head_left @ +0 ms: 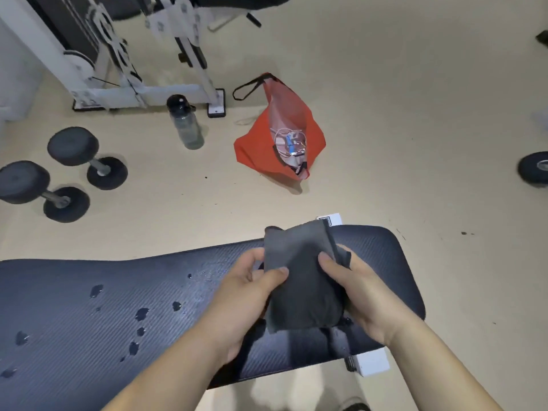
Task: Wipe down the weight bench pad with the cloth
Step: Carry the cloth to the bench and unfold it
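Note:
A dark ribbed weight bench pad [89, 336] stretches across the lower part of the head view, with several wet drops [142, 314] on its left half. Above its right half I hold a folded grey cloth [299, 280] in both hands. My left hand [246, 295] grips the cloth's left edge with the thumb on top. My right hand [358, 295] grips the right edge, thumb pressed on the cloth. The cloth is lifted off the pad and hides part of it.
On the beige floor beyond the bench lie two black dumbbells [59, 176], a dark water bottle [185, 123] and an open red bag [281, 134]. A white gym machine frame [142, 90] stands at the back left. Another weight [533, 172] shows at the right edge.

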